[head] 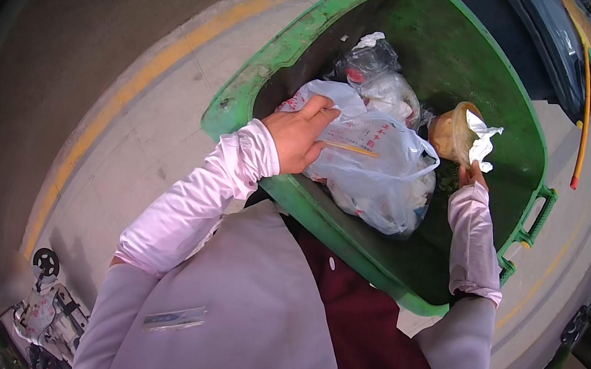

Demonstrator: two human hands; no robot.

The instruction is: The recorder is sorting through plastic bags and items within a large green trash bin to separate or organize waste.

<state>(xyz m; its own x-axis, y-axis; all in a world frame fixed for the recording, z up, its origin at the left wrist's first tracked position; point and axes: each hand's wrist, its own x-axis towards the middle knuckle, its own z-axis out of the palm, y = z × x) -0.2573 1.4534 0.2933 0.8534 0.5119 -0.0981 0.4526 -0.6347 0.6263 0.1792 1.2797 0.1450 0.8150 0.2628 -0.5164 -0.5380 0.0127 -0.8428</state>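
Note:
A green wheeled waste bin gapes before me with rubbish inside. My left hand reaches over its near left rim, fingers bent onto a white plastic carrier bag printed with red writing. Wooden chopsticks stick out beside the left thumb, over the bag. On the right, the fingertips of my right hand grip the lower rim of a tilted clear plastic tub with an orange-brown inside. Crumpled white tissue sits at the tub's mouth, just above those fingers.
Deeper in the bin lie a knotted clear bag and a dark film bag. Another dark bin stands beyond, near a yellow pole. A parked scooter is at lower left. A yellow kerb line curves along the pavement.

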